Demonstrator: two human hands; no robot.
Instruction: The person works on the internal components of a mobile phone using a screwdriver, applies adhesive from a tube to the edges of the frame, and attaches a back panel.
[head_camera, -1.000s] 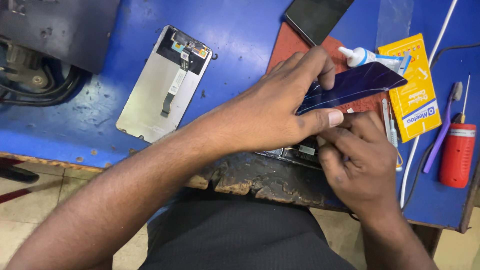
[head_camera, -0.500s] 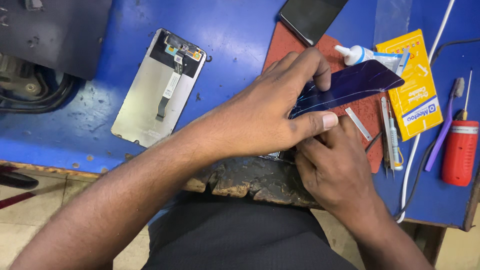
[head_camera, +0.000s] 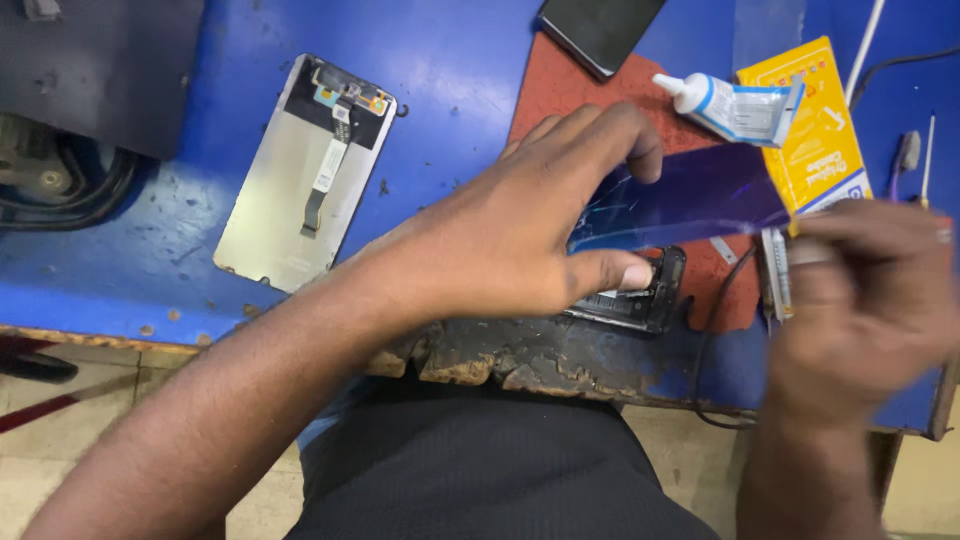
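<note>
My left hand (head_camera: 520, 240) grips a glossy blue phone back cover (head_camera: 700, 195), tilted up off the dark phone body (head_camera: 640, 300) under it. Its thumb presses on that body's near edge, and its fingers curl over the cover's far edge. Both lie on a red mat (head_camera: 560, 95). My right hand (head_camera: 865, 300) is blurred at the right, away from the phone. Its fingers hover over a thin metal tool (head_camera: 775, 280) beside the mat. Whether it holds anything is unclear.
A detached screen assembly (head_camera: 300, 175) with a flex cable lies face down on the blue bench (head_camera: 470, 60). A dark phone (head_camera: 600, 30), a glue tube (head_camera: 735, 105) and a yellow packet (head_camera: 810, 140) sit at the back. The bench's front edge (head_camera: 540, 360) is chipped.
My right hand has pulled away from the phone's edge toward the right and now blurs over the tools. My left hand stays on the blue cover.
</note>
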